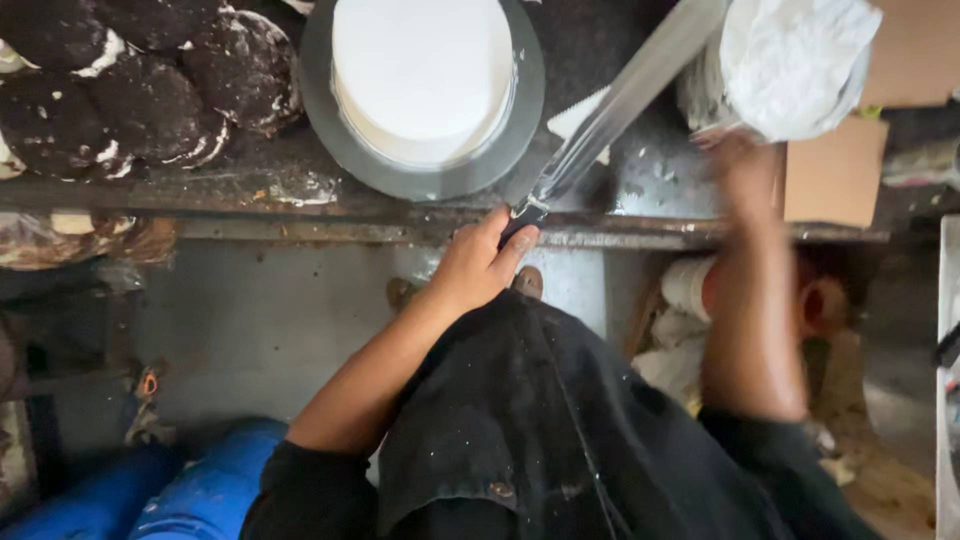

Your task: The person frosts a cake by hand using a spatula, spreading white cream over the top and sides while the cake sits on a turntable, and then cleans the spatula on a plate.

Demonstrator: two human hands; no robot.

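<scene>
Steel blade, long and flat: the palette knife [620,100] runs from the left hand [480,265] toward one o'clock, crossing the counter edge [300,228] beside the white frosted cake [422,75]. Fingers are wrapped tight around its dark handle, the sensible hold; it looks stiff, light, likely slick with cream. The right hand [745,175], blurred, reaches at twelve o'clock toward the cream bowl [790,60]; I cannot tell its closure.
</scene>
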